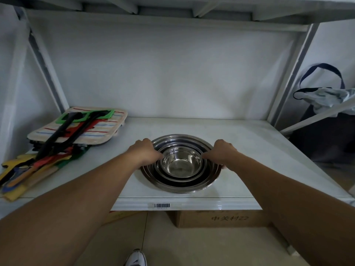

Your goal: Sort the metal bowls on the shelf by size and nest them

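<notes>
Your left hand (147, 152) and right hand (221, 152) each grip the nested bowls (180, 181) at opposite rims. Keep the smallest bowl (180, 162) centred on the shelf (249, 150).

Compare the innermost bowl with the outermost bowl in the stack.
The innermost bowl is the smallest and shows its shiny bottom; the outermost bowl is the widest and shows only its rim. The innermost sits inside the others; the outermost rests on the shelf. Both are round polished metal.
</notes>
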`<state>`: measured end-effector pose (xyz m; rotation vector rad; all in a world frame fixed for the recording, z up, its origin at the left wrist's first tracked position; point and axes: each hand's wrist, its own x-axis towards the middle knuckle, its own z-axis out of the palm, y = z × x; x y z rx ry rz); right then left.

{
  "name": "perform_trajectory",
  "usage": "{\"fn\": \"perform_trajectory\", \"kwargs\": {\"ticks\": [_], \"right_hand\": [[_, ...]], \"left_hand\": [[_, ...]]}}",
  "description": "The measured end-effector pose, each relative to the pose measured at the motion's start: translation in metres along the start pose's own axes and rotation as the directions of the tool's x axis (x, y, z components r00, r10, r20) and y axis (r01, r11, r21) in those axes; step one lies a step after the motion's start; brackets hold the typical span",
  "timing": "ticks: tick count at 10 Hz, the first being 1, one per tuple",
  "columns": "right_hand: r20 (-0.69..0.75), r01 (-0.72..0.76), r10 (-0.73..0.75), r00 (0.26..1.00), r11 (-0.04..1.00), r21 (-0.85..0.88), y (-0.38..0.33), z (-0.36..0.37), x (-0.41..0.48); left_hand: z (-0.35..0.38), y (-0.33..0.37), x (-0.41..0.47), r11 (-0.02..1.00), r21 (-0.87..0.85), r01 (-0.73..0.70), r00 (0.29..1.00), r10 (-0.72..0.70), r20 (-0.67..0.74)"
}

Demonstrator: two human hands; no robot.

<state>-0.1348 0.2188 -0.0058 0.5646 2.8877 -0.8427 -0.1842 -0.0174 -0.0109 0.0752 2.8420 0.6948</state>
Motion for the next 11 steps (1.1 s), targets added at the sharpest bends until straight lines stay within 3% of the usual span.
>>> {"fn": "perform_trajectory", "kwargs": {"ticks": [5, 8, 10, 11], "right_hand": [[0.009, 0.013, -0.013, 1.000, 0.999, -0.035, 0.004, 0.014, 0.019], [-0.062, -0.006, -0.001, 0.998, 0.993, -0.114, 0.003, 0.026, 0.022], [-0.010, 0.013, -0.013, 1.000, 1.000, 0.019, 0.011, 0.023, 0.016], [-0.049, 0.011, -0.009, 0.999, 0.999, 0.046, 0.013, 0.018, 0.005]], "left_hand": [[0.014, -0.004, 0.020, 0.995, 0.100, -0.019, 0.999, 0.024, -0.045], [0.024, -0.006, 0.024, 0.984, 0.177, -0.026, 0.993, 0.046, -0.108], [0.021, -0.010, 0.028, 0.992, 0.111, -0.061, 0.996, 0.068, -0.053], [0.013, -0.009, 0.019, 0.999, -0.022, -0.027, 0.995, 0.024, -0.099]]}}
